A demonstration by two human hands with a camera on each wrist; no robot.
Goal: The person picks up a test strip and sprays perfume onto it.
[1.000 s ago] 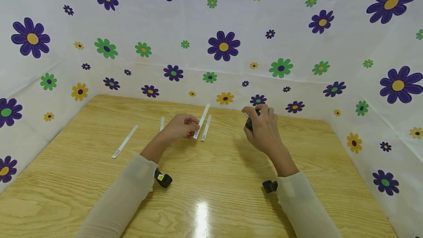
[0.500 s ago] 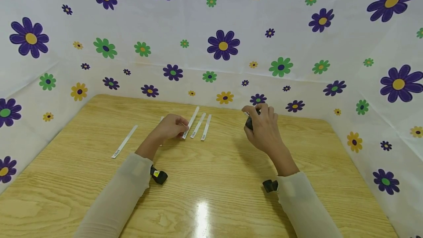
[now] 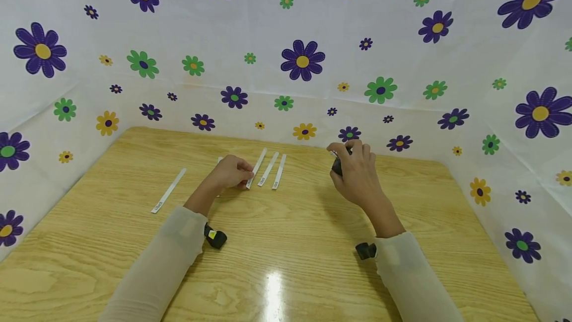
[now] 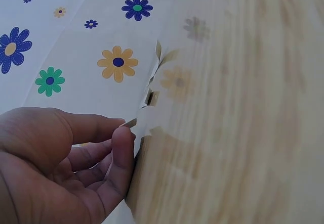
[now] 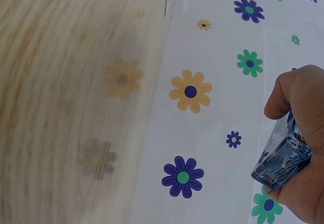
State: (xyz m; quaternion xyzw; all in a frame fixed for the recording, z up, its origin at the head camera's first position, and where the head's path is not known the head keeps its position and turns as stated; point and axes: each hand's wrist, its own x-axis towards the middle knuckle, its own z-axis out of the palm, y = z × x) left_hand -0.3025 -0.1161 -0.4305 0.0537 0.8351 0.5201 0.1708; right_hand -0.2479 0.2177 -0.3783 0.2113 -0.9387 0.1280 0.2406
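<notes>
My left hand (image 3: 231, 172) pinches a white paper test strip (image 3: 257, 165) by its near, printed end, low over the table. In the left wrist view the thumb and forefinger meet on the strip (image 4: 129, 123). Just to its right lie two similar strips, a middle strip (image 3: 268, 169) and a right strip (image 3: 279, 172), side by side. Another strip (image 3: 219, 160) is mostly hidden behind the left hand. Farther left a longer-looking strip (image 3: 169, 190) lies alone. My right hand (image 3: 355, 170) holds a faceted glass perfume bottle (image 5: 283, 158) above the table, fingers wrapped round it.
The wood-grain table (image 3: 304, 242) is glossy and reflects light near the front. A white flowered cloth (image 3: 263, 24) rises along its back and both sides. Black wrist cameras (image 3: 216, 237) hang below the sleeves.
My left hand has moved left with its strip, uncovering the middle strip, and lowered it toward the table beside the others. The right hand with the perfume bottle stays in place.
</notes>
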